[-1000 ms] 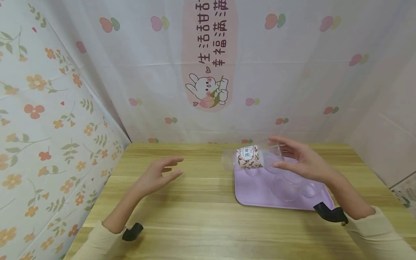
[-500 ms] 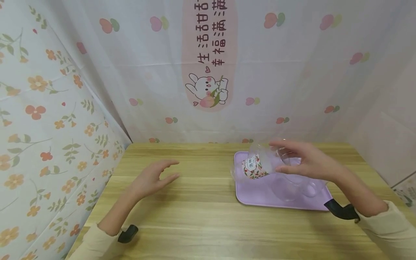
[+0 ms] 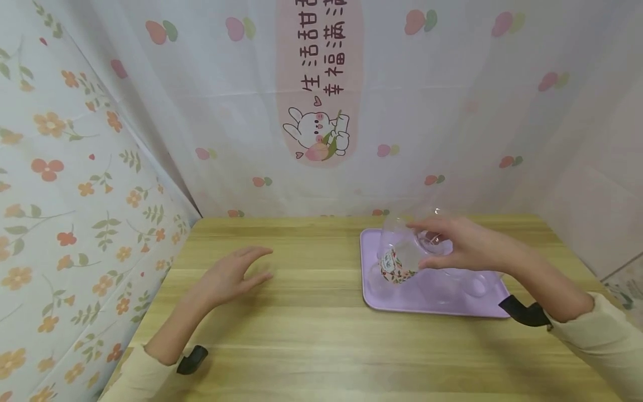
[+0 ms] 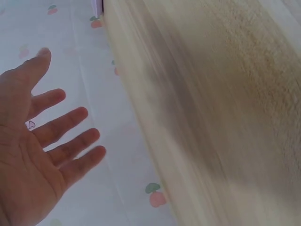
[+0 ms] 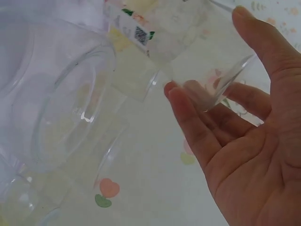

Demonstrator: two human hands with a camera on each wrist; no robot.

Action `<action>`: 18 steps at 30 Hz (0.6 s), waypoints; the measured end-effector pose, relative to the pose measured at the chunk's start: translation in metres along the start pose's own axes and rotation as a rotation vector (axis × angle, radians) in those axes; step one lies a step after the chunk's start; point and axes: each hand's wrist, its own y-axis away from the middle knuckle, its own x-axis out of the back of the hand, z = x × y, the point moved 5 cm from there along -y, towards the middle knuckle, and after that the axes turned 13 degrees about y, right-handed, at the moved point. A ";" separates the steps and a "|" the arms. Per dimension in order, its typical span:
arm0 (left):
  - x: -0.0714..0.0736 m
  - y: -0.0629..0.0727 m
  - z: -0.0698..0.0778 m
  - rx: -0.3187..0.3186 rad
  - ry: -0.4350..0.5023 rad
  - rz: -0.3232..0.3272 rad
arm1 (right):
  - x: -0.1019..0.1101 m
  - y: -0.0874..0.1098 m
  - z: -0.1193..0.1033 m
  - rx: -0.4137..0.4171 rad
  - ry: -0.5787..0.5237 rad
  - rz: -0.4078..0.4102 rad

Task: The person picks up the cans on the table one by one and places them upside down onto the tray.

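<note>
My right hand (image 3: 464, 245) grips one end of a clear bottle (image 3: 397, 266) with a floral label. The bottle is tilted, its far end low over the left part of the lilac tray (image 3: 374, 298). In the right wrist view, the thumb and fingers lie around the see-through base of the bottle (image 5: 181, 47). Whether its far end touches the tray is hard to tell. My left hand (image 3: 228, 276) hovers over the wooden table, fingers apart and holding nothing; the left wrist view shows its bare palm (image 4: 28, 165).
Several clear vessels stand or lie on the tray, including a small round one (image 3: 474, 285); their outlines blur together. In the right wrist view, a large clear round vessel (image 5: 75, 103) is beside the bottle. A printed curtain (image 3: 226, 111) hangs behind the wooden table (image 3: 301, 329).
The bottle has gone from nearly level to tilted, its far end dropping toward the tray and shifting right. My left hand has drawn back slightly to the left, still holding nothing.
</note>
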 end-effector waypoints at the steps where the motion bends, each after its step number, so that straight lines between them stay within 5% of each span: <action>1: 0.000 0.000 0.000 0.010 -0.006 -0.009 | 0.000 -0.001 -0.001 -0.002 0.007 -0.016; 8: 0.002 0.002 0.002 0.090 -0.054 -0.030 | -0.005 -0.007 -0.006 0.009 0.063 -0.091; 18: 0.006 -0.002 0.002 0.091 -0.083 -0.007 | -0.004 -0.017 -0.015 0.007 0.147 -0.120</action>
